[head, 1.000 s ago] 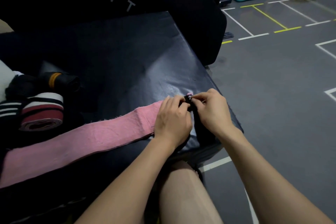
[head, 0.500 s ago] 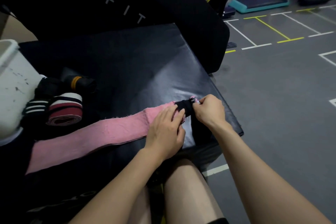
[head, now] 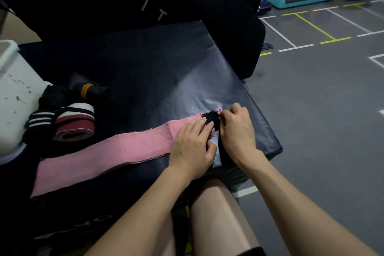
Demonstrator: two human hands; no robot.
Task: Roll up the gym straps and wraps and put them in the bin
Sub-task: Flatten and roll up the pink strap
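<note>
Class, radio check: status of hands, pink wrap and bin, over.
Left hand and right hand both pinching pink wrap at its black end. Wrap mostly unrolled. White bin far left. Nothing in the way.

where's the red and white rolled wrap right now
In the head view, the red and white rolled wrap lies at left on the black pad, beside the white bin.
</note>
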